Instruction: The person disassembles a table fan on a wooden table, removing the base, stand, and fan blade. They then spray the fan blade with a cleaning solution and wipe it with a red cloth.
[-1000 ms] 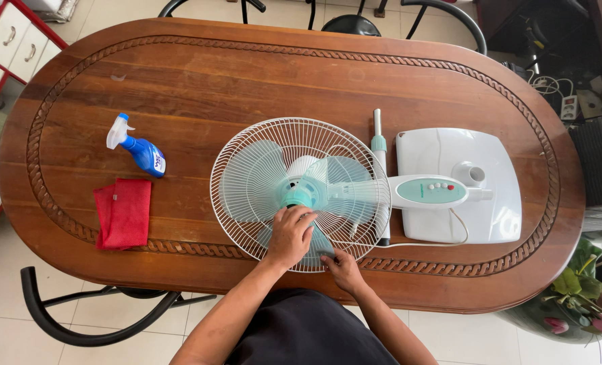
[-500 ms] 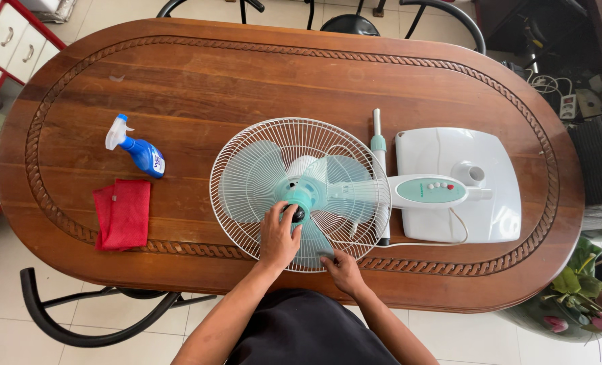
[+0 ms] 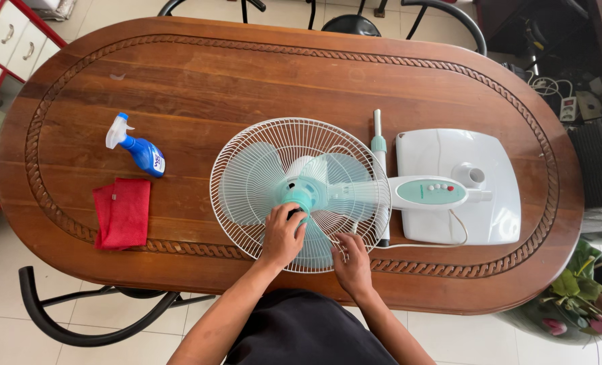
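While the fan (image 3: 299,195) lay flat on the desk (image 3: 199,88), I saw my left hand (image 3: 282,236) with fingers closed on the hub cap (image 3: 294,213), right hand (image 3: 352,263) with fingers spread on the grille (image 3: 247,223), spray bottle (image 3: 137,149) and red cloth (image 3: 122,213) well apart.

Your left hand (image 3: 282,236) covers the dark hub cap and the near part of the fan (image 3: 299,195) blades. Your right hand (image 3: 352,262) hides a stretch of the wire guard's near rim. The spray bottle (image 3: 137,149) label is too small to tell. The drawer unit (image 3: 4,54), chairs (image 3: 78,324) and potted plant (image 3: 578,297) are cut off by the edges.
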